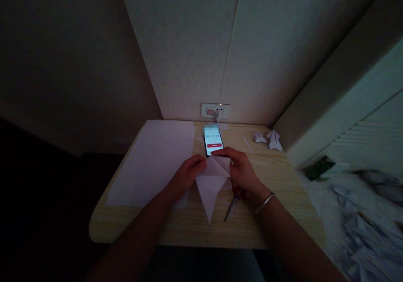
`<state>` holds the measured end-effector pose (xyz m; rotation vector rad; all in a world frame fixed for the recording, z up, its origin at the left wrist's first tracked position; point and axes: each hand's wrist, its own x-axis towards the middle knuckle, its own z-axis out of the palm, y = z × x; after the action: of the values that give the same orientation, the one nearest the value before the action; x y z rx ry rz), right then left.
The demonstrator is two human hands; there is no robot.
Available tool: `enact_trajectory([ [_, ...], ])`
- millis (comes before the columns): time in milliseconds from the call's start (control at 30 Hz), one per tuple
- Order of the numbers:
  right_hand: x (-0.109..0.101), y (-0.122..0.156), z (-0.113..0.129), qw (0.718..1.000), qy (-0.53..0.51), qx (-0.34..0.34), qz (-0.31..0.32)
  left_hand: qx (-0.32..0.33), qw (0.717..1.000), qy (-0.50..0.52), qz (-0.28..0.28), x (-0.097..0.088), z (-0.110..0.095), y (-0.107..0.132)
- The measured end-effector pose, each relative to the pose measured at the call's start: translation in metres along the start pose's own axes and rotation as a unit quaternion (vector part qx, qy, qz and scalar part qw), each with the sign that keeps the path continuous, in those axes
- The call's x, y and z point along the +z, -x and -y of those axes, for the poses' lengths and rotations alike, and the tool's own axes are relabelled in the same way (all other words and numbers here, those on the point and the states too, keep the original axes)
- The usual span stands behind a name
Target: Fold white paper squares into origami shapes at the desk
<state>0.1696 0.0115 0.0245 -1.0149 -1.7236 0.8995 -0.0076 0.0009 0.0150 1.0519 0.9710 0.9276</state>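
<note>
A partly folded sheet of white paper (pixel 210 185) is held up between my two hands, its long point hanging down toward the front of the table. My left hand (pixel 191 169) pinches its upper left edge. On the other side, my right hand (pixel 239 166) grips the upper right part, thumb and fingers around the edge. Red-handled scissors (pixel 233 204) lie on the table below my right hand, blades toward the front, handles partly hidden by that hand. Just beyond the paper lies a lit phone (pixel 213 141) showing a running-time display.
A large stack of white paper (pixel 157 160) covers the table's left side. Two folded paper pieces, a small one (pixel 258 137) and a taller one (pixel 274 140), stand at the back right. A wall socket (pixel 215 110) with a plug sits behind the wooden table (pixel 283 202).
</note>
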Motion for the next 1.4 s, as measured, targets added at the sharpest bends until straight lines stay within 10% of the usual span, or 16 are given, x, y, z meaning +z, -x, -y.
enact_trajectory([
  [1400, 0.001, 0.003, 0.009, 0.968, 0.214, -0.133, 0.015, 0.061, 0.996, 0.036, -0.056, -0.004, 0.004, -0.003],
])
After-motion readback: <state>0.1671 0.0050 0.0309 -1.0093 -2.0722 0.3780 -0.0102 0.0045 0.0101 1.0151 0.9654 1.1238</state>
